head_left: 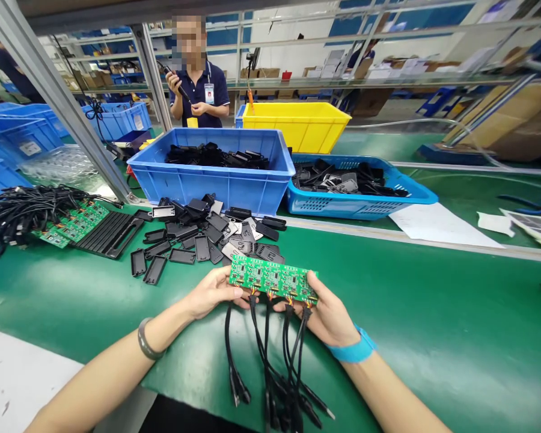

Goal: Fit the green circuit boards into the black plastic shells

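Note:
Both of my hands hold a green circuit board panel (273,278) above the green table mat (433,337). My left hand (211,291) grips its left end, fingers closed round the edge. My right hand (329,316) grips the right end from below. Several black cables (275,373) hang from the panel's near edge down to the mat. Just beyond the panel lies a heap of small black plastic casings (198,234).
A blue bin (216,180) of black parts and a blue basket (356,201) stand behind the heap, a yellow bin (297,123) farther back. At left lie more green boards with black cables (40,213) and a black tray (112,234). A person (198,90) stands across the line.

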A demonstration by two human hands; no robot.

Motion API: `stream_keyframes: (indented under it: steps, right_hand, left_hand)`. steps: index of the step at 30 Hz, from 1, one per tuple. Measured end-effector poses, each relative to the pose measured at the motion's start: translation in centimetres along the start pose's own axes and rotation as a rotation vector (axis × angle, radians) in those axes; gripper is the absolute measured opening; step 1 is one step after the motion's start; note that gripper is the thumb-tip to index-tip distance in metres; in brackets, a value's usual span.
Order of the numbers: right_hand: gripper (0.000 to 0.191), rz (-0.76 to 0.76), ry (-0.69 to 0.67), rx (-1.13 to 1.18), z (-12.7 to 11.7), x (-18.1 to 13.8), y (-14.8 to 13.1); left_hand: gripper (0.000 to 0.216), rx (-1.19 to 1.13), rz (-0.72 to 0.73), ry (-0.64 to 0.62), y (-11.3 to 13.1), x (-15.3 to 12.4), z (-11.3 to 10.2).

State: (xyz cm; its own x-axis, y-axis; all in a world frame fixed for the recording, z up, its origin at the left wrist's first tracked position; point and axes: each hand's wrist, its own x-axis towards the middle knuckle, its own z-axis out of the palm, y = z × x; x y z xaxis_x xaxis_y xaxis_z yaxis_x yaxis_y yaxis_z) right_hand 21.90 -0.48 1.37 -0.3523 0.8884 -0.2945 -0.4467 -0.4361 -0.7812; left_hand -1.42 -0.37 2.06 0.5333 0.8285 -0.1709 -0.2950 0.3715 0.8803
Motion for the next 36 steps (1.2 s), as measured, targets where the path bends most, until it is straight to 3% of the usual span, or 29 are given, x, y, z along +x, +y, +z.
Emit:
stream_keyframes:
  steps: [5, 14, 18, 21, 23, 28, 36]
  right_hand:
    - [0.041, -0.015, 0.032, -0.031, -0.5, 0.1, 0.0]
    - [0.038, -0.029, 0.040, -0.025, -0.2, 0.3, 0.2]
    - [0.037, -0.012, 0.051, 0.020, -0.1, 0.5, 0.3]
    - [0.039, 0.017, 0.031, 0.039, 0.0, 0.4, 0.6]
    - [0.041, 0.021, 0.003, 0.021, 0.3, 0.3, 0.7]
    - [0.043, 0.003, 0.000, -0.096, 1.0, 0.1, 0.9]
    - [0.059, -0.074, 0.099, -0.227, 1.0, 0.7, 1.1]
  left_hand:
    - [0.035, 0.077, -0.098, 0.088, -0.4, 0.4, -0.1]
    - [0.030, 0.227, 0.005, 0.256, -1.7, 0.5, 0.4]
    - [0.034, 0.186, 0.001, 0.222, -1.4, 0.5, 0.3]
    - [0.045, -0.026, -0.018, 0.111, -0.8, 0.3, 0.1]
    - [0.041, -0.120, -0.052, 0.070, -0.7, 0.2, 0.0]
    - [0.031, -0.029, -0.053, 0.157, -1.2, 0.4, 0.2]
    - [0.036, 0.058, 0.039, 0.293, -2.3, 0.7, 0.9]
